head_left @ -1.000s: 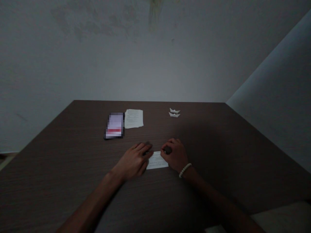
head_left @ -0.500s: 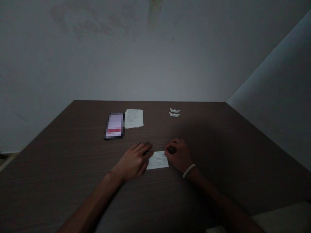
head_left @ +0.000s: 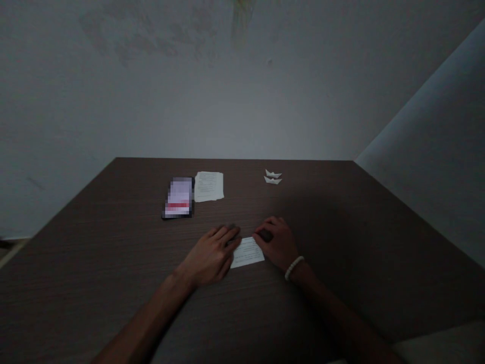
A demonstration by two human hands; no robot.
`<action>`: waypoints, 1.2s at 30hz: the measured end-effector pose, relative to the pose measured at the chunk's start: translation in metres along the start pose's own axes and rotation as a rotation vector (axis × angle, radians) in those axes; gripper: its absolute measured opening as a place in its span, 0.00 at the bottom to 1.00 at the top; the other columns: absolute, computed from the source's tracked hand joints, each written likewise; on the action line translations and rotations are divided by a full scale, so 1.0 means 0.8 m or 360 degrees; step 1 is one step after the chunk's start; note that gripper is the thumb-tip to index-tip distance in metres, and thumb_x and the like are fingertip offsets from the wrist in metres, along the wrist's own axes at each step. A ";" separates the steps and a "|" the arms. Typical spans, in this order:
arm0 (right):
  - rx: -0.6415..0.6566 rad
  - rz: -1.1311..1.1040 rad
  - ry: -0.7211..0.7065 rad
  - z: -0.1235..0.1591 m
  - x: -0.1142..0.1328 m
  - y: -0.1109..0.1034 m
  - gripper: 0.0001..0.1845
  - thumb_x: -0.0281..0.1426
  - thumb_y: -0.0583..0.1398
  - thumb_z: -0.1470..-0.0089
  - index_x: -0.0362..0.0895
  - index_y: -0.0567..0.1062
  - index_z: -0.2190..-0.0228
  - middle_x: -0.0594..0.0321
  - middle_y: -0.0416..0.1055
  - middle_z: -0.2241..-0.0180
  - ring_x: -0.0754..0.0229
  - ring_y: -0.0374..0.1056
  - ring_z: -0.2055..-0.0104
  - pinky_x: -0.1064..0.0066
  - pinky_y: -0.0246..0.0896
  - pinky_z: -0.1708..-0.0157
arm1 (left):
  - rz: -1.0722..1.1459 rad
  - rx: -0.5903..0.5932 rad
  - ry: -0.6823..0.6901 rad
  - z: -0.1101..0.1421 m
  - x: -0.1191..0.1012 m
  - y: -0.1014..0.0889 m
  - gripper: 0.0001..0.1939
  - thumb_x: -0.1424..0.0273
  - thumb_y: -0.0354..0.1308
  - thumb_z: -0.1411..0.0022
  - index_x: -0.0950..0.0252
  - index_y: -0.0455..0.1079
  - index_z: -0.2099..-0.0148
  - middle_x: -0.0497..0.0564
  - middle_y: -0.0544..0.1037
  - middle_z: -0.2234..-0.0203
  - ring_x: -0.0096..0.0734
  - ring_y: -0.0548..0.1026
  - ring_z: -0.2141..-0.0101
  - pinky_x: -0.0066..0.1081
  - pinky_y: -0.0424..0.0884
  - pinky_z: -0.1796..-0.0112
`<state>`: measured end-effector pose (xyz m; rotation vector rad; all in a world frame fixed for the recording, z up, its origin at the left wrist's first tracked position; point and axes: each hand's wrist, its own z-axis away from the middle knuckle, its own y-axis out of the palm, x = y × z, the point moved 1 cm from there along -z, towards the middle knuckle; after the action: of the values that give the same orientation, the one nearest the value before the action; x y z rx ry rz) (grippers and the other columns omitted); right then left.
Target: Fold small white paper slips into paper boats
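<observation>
A small white slip of printed paper [head_left: 247,252] lies flat on the dark wood-grain table [head_left: 94,253], near the front of my view. My left hand [head_left: 210,255] rests at the slip's left end, its fingers curled over that edge. My right hand [head_left: 275,243] sits at the right end, fingers bent and touching the paper. A white beaded bracelet [head_left: 293,268] circles my right wrist. Dim light hides whether either hand pinches the slip.
Farther back on the table lie a phone [head_left: 178,198] with a blurred screen, a printed sheet of paper [head_left: 209,186] beside it, and two small white paper boats [head_left: 273,177]. Walls rise behind the table's far edge and to the right.
My right hand has moved slightly left, back against the slip's right end. The slip sits slightly farther right and turned a little.
</observation>
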<state>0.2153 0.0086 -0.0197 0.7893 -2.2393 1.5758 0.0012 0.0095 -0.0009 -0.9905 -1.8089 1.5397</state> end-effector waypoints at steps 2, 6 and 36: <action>0.0006 0.0003 -0.0005 -0.003 -0.001 0.001 0.02 0.31 0.65 0.51 0.47 0.77 0.73 0.60 0.71 0.68 0.55 0.65 0.62 0.62 0.60 0.57 | 0.0013 0.0023 0.0015 -0.002 -0.002 0.001 0.23 0.73 0.49 0.38 0.69 0.64 0.42 0.61 0.64 0.41 0.47 0.64 0.45 0.44 0.61 0.47; 0.0008 0.0020 -0.0019 -0.009 -0.005 0.003 0.02 0.32 0.66 0.51 0.47 0.78 0.73 0.60 0.71 0.67 0.55 0.65 0.61 0.61 0.59 0.55 | 0.0059 0.0047 0.0011 -0.006 -0.003 0.000 0.24 0.72 0.49 0.39 0.67 0.63 0.40 0.60 0.62 0.40 0.47 0.63 0.44 0.44 0.59 0.46; 0.0061 0.0017 -0.0059 -0.036 -0.015 0.010 0.08 0.36 0.70 0.55 0.47 0.78 0.72 0.62 0.73 0.66 0.56 0.65 0.59 0.63 0.59 0.56 | 0.0134 0.0040 0.0096 0.000 -0.005 -0.012 0.18 0.67 0.51 0.38 0.68 0.68 0.48 0.61 0.67 0.47 0.50 0.63 0.45 0.46 0.65 0.49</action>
<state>0.2180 0.0402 -0.0219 0.8246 -2.2487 1.6266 0.0020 0.0054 0.0088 -1.1023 -1.7223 1.5617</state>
